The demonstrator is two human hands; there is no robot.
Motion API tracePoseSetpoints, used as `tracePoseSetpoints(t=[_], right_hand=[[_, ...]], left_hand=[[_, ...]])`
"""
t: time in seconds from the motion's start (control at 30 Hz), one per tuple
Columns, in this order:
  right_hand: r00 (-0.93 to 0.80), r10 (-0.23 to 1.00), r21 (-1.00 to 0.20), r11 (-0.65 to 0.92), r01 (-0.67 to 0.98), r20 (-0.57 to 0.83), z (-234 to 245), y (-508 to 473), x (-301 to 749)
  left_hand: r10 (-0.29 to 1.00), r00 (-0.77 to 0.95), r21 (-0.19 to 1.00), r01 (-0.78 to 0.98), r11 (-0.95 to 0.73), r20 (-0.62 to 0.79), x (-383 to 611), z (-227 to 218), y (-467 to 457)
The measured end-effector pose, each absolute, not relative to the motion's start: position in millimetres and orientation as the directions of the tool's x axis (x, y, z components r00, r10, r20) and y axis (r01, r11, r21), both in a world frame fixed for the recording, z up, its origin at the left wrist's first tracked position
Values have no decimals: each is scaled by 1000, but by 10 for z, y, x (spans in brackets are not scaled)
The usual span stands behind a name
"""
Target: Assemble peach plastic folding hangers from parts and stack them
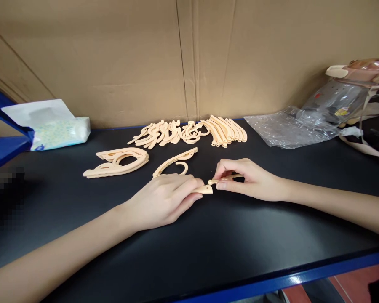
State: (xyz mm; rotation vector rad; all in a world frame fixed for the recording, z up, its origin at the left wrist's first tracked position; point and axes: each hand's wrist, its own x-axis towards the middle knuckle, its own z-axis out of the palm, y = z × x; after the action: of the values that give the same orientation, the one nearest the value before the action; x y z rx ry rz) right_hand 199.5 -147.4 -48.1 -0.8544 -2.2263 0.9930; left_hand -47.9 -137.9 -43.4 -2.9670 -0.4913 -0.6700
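My left hand (170, 195) is closed on a cream plastic hanger arm (204, 190), whose flat holed end pokes out past the fingertips. Just to the right, my right hand (244, 179) pinches a thin cream hanger piece (213, 182); its knobbed tip is close to that holed end. Fingers cover most of both pieces, so I cannot tell whether they touch. Behind my left hand shows a curved hanger arm (177, 158) with a hook (183, 167) beside it; their lower ends are hidden by the hand.
Folded hangers (116, 162) lie stacked on the black table (189, 261) at left. Loose hooks and short pieces (164, 134) and a row of hanger arms (225, 130) line the back. A tissue pack (61, 130), clear plastic bag (287, 126) and bottle (337, 99) stand at the sides.
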Motion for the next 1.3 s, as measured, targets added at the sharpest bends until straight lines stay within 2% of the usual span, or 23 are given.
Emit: tracePoseSetpoints(t=[0.27, 0.43, 0.63, 1.3], right_hand=[[-695, 692, -789, 532, 306, 197, -465, -1466, 1992], [-713, 686, -805, 500, 318, 144, -470, -1487, 1968], [-667, 722, -783, 517, 345, 184, -457, -1502, 1953], [-673, 710, -763, 547, 343, 207, -464, -1508, 1984]], left_hand=[[430, 846, 240, 368, -899, 315, -480, -452, -1363], [383, 876, 293, 299, -908, 293, -463, -452, -1360], [466, 846, 364, 362, -858, 259, -476, -477, -1357], [490, 844, 392, 384, -836, 219, -478, -487, -1340]])
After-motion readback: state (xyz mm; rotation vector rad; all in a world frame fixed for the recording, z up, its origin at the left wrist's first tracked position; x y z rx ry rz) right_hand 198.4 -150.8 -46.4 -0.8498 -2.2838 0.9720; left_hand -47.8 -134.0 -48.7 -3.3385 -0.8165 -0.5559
